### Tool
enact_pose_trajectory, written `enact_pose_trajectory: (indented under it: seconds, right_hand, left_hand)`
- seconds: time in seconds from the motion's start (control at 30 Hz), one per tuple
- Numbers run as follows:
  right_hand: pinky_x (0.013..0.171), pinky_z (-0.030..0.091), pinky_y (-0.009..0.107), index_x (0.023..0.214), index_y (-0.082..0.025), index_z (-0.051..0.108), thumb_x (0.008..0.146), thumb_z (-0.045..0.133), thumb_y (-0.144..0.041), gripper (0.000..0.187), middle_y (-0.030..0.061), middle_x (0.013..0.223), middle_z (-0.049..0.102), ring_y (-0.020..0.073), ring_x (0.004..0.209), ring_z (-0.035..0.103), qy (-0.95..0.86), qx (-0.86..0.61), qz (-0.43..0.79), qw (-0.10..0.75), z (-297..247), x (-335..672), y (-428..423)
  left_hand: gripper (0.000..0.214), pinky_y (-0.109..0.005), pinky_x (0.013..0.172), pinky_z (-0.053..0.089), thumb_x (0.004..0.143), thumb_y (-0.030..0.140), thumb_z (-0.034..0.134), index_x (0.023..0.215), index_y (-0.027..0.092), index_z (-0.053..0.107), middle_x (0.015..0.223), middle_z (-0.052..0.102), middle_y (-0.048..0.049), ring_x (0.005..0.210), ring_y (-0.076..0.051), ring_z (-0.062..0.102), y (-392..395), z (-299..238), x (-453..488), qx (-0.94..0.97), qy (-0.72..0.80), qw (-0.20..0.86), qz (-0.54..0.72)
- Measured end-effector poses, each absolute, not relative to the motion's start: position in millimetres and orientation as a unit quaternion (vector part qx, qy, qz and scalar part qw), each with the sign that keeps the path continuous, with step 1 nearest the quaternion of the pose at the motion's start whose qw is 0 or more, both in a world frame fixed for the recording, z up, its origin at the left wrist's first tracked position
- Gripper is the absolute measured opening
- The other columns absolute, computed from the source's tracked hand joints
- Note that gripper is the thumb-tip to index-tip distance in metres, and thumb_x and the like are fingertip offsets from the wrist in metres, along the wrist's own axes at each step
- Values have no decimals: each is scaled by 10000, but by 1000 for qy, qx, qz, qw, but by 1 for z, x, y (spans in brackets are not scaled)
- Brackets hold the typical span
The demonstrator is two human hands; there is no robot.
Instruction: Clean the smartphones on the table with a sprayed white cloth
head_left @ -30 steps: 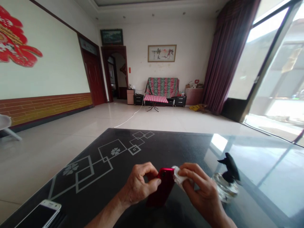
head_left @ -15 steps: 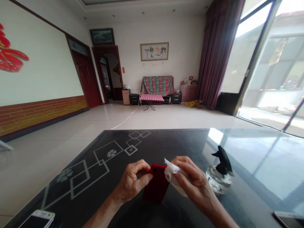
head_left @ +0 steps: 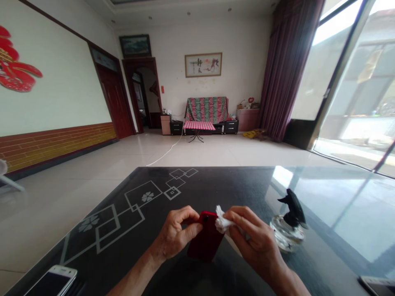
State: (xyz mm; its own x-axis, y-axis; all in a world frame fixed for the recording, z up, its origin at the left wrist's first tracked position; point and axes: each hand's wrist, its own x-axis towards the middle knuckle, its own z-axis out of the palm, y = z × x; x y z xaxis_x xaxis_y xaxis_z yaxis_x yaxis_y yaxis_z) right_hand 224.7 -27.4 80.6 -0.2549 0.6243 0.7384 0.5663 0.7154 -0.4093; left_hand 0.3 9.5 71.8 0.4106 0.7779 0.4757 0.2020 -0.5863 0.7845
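A slim red phone (head_left: 206,241) was pinched by left fingers (head_left: 191,232), crumpled white tissue (head_left: 222,224) by right fingers (head_left: 240,218).
Its long axis was tilted, camera end toward the worktop's (head_left: 228,187) far edge.

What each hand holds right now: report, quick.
Left hand: closed, pinching the red phone near its top corner.
Right hand: closed on a white tissue.

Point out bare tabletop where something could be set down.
Free: far middle of the tabletop, between square pattern and spray bottle; also right of the bottle. Crowded: near middle, left hand pinching the red phone, right hand holding tissue at the phone's edge.
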Motion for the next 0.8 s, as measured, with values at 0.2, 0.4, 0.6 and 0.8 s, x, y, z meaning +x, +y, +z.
enact_pose_trajectory:
  seconds: [0.2,0.4,0.6,0.8]
  right_hand:
    - [754,493,200,1054,-194,602,874,520,-82,227,64,1005,594,128,861,618,-796,-356,-45,488,77,223,-26]
    - [687,489,224,901,-187,627,868,522,-144,118,59,925,596,143,808,606,-762,-375,30,526,77,221,-27]
    - [615,462,235,786,-180,598,863,531,-281,144,40,805,599,155,710,581,-665,-482,158,549,69,224,-22]
    - [679,466,244,890,-174,649,874,532,-394,250,58,931,632,178,806,602,-647,-491,225,538,79,229,-22]
  left_hand:
    - [96,-241,668,422,822,247,615,807,165,663,755,616,-9,695,-147,571,11,70,0,771,323,335,435]
    - [125,-241,662,422,828,273,602,790,162,646,737,598,-2,685,-145,558,13,71,-2,773,325,324,437]
    - [139,-246,669,427,846,283,586,807,163,643,752,587,-4,692,-145,550,15,71,-6,778,323,324,431]
    - [143,-241,672,433,859,291,585,821,165,643,761,587,-5,700,-147,557,13,70,-5,782,314,325,430]
